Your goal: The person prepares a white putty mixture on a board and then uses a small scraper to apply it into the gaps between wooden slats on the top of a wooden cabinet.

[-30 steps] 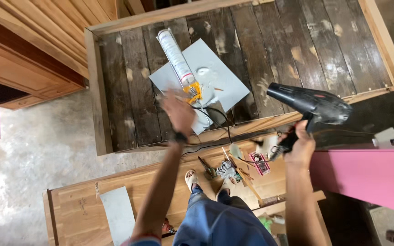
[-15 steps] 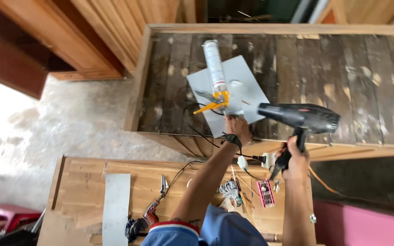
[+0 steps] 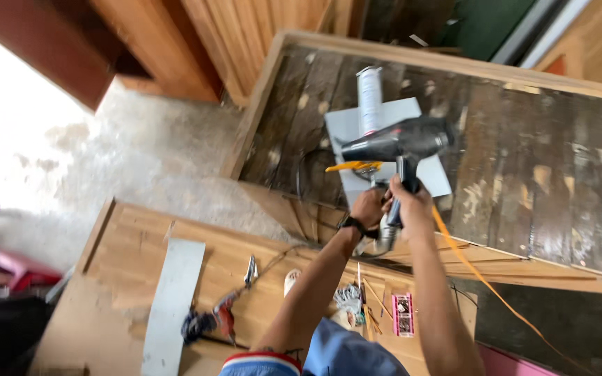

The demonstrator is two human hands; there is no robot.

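The person stands over a low wooden panel, both arms stretched out in front. The right hand (image 3: 412, 198) is clenched around the grip of a black hair dryer (image 3: 395, 143), which it holds level above a dark, paint-flecked wooden tray (image 3: 524, 160), nozzle pointing to the left. The left hand (image 3: 368, 207) (a dark watch sits at its wrist) is up against the same grip, just beside the right; its fingers curl there, but I cannot tell whether it truly grasps the handle or something below it. Under the dryer a pale grey sheet (image 3: 430, 177) lies flat on the tray's dark boards, and on it rests a white sealant tube (image 3: 369, 97) in a yellow caulking gun (image 3: 353, 166), the tube pointing away from the person. An orange cord (image 3: 479, 275) runs down from the hands, over the tray's near edge and towards the floor. Nearer the person, on the light wooden panel (image 3: 127, 244), lie a long grey strip (image 3: 172, 303), a red drill (image 3: 224, 313) and a small red packet (image 3: 402, 315).
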